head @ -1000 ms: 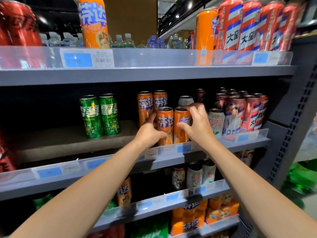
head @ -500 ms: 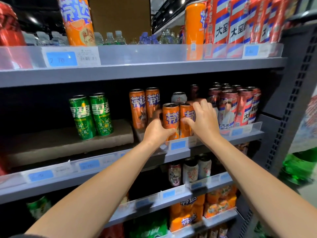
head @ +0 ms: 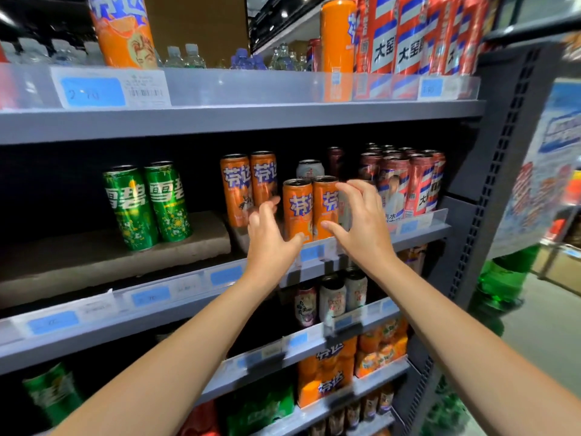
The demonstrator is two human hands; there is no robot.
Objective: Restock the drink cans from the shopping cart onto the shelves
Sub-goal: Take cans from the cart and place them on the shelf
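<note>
On the left of the middle shelf (head: 220, 272) stand two green cans (head: 147, 206). My left hand (head: 270, 240) is spread, holding nothing, beside two front orange cans (head: 311, 209) standing upright at the shelf edge. My right hand (head: 361, 225) is spread too, near the right one.

four orange cans (head: 297, 210) – two green cans (head: 147, 204)

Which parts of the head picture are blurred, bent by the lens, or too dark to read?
Head view: the right edge is smeared by motion, so the poster is unreadable; the wide lens tilts the shelf post and bows the top shelf; the back of the middle shelf is in deep shadow; the orange cans and both hands are sharp.
</note>
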